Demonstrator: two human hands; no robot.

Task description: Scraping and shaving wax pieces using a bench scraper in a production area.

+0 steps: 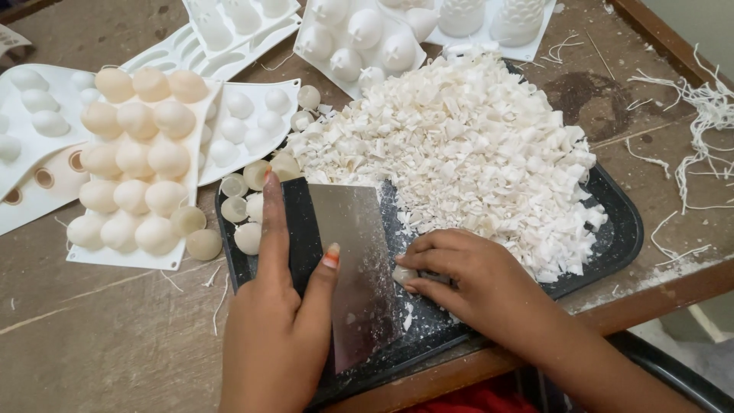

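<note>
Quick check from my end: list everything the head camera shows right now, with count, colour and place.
tray: one, black, centre-right on the table
wax shavings: one heap, white, on the tray
scraper: one, steel blade with black handle, over the tray's left part
wax piece: one, white, at the blade's right edge
loose half-balls: several, cream, tray's left edge
moulds: several, white, left and top; one holds cream domes
strings: many, white, right
table: one, brown wood
left hand: grips the scraper
right hand: pinches the wax piece
</note>
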